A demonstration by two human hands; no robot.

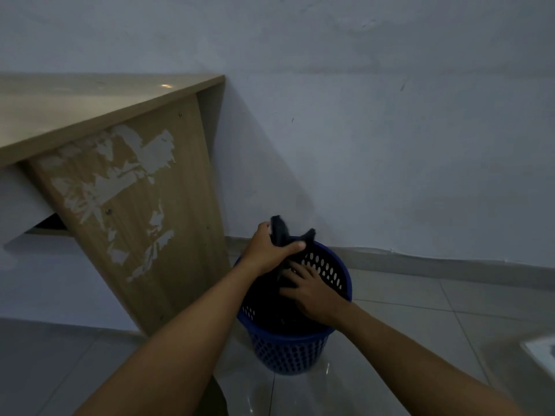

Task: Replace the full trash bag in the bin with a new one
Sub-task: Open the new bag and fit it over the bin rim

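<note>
A blue perforated plastic bin (288, 352) stands on the tiled floor by the wall. A black trash bag (280, 235) sits inside it, its top gathered and sticking up above the rim. My left hand (267, 250) is closed around the gathered top of the bag, just above the bin's far left rim. My right hand (312, 292) lies over the bin's mouth with fingers spread, pressing on the bag's dark body. The bag's contents are hidden.
A wooden desk (126, 205) with a peeling side panel stands just left of the bin. A pale wall (390, 145) runs behind. A white object (543, 352) shows at the right edge on the floor.
</note>
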